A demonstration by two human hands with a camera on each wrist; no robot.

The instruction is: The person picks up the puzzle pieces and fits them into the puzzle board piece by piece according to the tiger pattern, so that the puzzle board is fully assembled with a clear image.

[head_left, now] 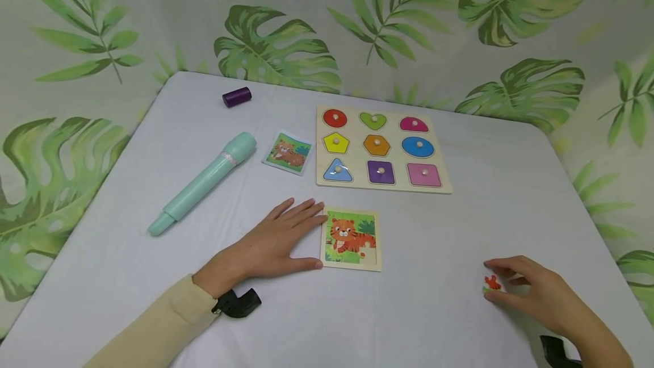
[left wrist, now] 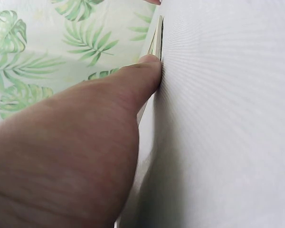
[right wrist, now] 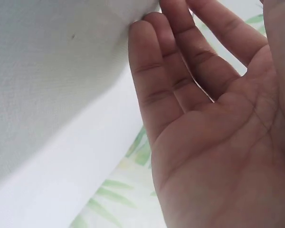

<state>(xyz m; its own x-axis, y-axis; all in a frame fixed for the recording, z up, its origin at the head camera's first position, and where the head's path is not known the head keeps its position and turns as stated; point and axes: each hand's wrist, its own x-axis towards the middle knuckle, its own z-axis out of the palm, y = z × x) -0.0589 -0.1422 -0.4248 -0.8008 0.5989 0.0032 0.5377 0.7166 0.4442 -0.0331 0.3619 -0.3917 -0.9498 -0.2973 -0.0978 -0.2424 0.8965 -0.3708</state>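
In the head view a tiger jigsaw puzzle (head_left: 352,238) in a pale wooden frame lies on the table, with a pale bare spot at its lower right. My left hand (head_left: 276,241) lies beside it, fingers spread, fingertips and thumb at the frame's left edge. The left wrist view shows the thumb (left wrist: 145,76) against that frame's edge. Off to the right, my right hand (head_left: 536,294) pinches a small puzzle piece (head_left: 493,283) with a red and green print between thumb and forefinger. The right wrist view shows the palm and curved fingers; the piece is hidden there.
Behind the puzzle lies a wooden shape board (head_left: 383,186) with knobbed coloured shapes. To its left are a tiger picture card (head_left: 288,153), a mint-green microphone-shaped tube (head_left: 201,185) and a purple cylinder (head_left: 237,97). A leaf-patterned cloth (head_left: 398,21) hangs behind the white table (head_left: 434,322).
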